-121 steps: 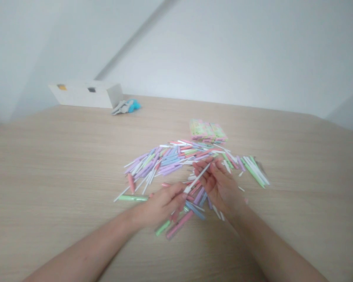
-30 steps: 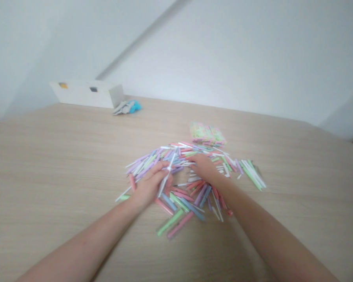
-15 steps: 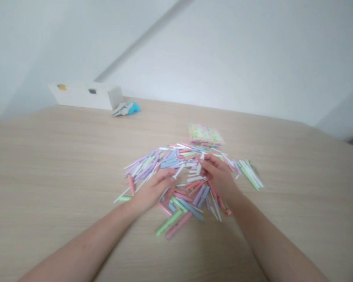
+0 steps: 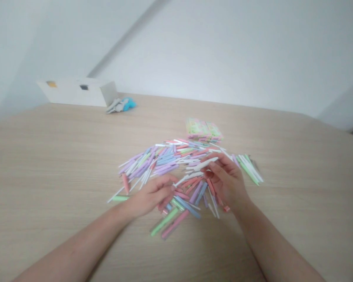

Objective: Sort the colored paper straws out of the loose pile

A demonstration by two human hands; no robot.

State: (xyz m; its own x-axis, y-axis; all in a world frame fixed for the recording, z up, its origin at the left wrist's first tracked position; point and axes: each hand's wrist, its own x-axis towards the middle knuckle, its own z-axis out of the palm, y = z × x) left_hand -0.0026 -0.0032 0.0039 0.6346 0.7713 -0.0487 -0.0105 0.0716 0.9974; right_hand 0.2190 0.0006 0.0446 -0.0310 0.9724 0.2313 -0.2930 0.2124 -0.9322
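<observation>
Head cam: L hand (image 4: 157,196) pinched thin white stick (image 4: 181,180), R hand (image 4: 225,176) gripped white piece (image 4: 206,163), both over coloured pcs (image 4: 168,158) on tabletop (image 4: 61,164). Prob. fitting step; next move called for aligning ends.

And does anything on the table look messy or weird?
Yes: the colored sticks are strewn every which way, and the gray-and-blue bundle by the white box looks crumpled. Nothing looks clearly broken.
</observation>
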